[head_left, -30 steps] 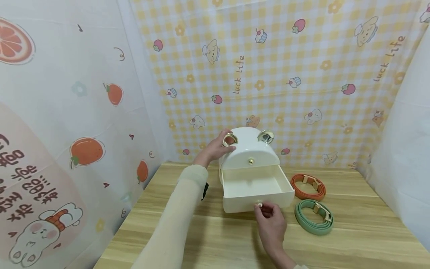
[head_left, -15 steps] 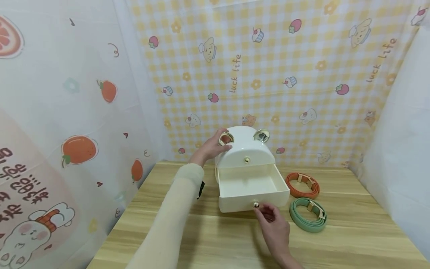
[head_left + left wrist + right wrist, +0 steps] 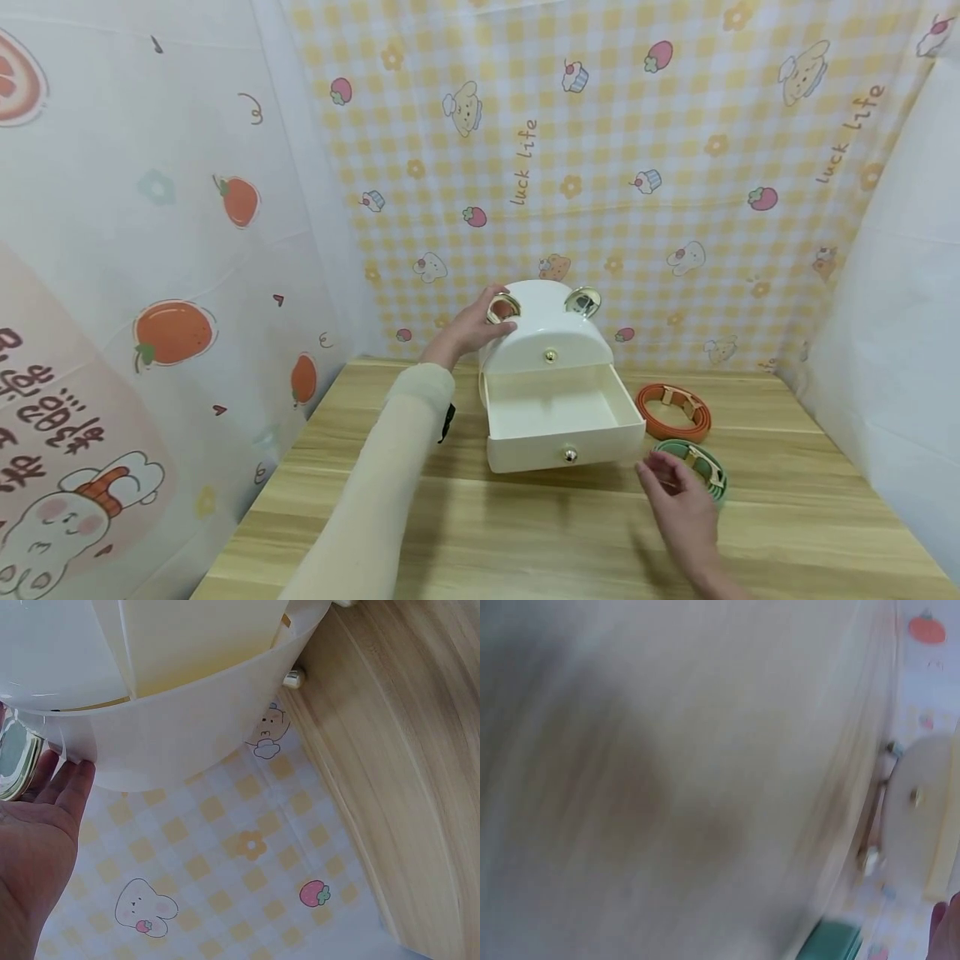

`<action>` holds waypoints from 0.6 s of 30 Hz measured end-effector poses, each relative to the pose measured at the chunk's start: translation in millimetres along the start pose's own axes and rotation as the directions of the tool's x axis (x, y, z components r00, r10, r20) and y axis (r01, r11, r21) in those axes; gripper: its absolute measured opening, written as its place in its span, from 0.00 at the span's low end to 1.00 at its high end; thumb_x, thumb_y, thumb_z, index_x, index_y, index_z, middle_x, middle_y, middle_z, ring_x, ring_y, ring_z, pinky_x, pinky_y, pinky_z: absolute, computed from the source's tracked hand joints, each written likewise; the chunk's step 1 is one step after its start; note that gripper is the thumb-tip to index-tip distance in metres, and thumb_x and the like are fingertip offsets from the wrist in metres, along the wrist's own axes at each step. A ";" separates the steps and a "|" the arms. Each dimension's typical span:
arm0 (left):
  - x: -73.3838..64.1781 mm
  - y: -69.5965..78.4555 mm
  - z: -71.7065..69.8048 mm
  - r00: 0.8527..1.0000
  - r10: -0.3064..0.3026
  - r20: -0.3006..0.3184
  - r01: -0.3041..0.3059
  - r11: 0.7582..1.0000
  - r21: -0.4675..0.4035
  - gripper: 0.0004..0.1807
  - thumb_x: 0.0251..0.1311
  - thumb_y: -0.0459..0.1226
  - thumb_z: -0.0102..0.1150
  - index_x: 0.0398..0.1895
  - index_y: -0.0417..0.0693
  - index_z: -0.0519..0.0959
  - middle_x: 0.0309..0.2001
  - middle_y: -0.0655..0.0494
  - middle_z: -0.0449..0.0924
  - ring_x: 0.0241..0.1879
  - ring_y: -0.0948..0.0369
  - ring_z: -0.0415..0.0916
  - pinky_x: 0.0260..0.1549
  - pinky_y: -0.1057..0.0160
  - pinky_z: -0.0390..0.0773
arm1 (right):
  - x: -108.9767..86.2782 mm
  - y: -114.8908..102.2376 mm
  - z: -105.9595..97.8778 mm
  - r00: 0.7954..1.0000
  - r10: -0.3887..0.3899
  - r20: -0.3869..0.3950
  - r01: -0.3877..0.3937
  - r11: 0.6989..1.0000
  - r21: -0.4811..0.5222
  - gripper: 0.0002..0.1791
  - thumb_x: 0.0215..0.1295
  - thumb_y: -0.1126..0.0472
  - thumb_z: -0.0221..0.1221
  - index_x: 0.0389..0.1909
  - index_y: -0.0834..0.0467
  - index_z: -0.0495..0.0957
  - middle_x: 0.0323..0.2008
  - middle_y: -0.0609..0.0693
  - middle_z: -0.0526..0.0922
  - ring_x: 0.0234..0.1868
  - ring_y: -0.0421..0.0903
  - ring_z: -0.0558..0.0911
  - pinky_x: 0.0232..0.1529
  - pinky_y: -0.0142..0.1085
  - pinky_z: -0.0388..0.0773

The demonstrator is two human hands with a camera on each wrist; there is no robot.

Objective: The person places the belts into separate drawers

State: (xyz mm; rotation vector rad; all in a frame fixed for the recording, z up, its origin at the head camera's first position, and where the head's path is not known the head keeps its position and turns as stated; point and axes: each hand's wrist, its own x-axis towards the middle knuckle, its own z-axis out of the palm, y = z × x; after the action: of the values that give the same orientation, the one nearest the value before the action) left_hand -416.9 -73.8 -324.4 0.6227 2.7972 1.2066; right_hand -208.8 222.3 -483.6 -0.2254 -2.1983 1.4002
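Yellow-and-white checked cloth printed with strawberries, cupcakes and cartoon animals hangs behind a pale wood-grain table, where a person's two hands are at work. Fingers of the left hand wrap one shiny gold ear of a glossy white, dome-topped box — the thumb lies on the near side, and in the left wrist view the other fingertips touch the box wall just behind that ear. Thumb and index finger of the right hand stand a little apart, the rest loosely curled, with nothing seen between them; the right wrist view is mostly blurred. Directly below the left hand's grip and to its right, the box's white rectangular drawer extends toward the person, its round gold knob facing forward. The drawer front's long axis runs left to right, the right end slightly farther back, and its right corner is just beside the right fingertips. A coiled green strap belt with a gold buckle lies partly hidden behind the right hand; whether they touch cannot be told. Just beyond it rests a coiled orange strap belt, also gold-buckled. Both buckles slant from upper left to lower right in the head view.
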 end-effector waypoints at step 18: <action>-2.6 0.7 -1.4 1.000 0.011 -0.001 -0.011 1.000 -0.002 0.38 0.67 0.49 0.61 0.75 0.64 0.53 0.69 0.42 0.65 0.63 0.42 0.68 0.62 0.42 0.66 | 51.5 65.2 -84.4 0.960 -0.155 0.234 0.232 0.906 -0.353 0.29 0.63 0.51 0.68 0.57 0.66 0.76 0.49 0.66 0.79 0.43 0.51 0.83 0.32 0.28 0.78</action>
State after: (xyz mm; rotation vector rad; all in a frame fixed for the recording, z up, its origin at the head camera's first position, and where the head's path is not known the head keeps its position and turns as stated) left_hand -414.6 -75.4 -323.3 0.6385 2.7968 1.2114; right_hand -218.5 339.6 -495.9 0.0069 -2.5685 0.9160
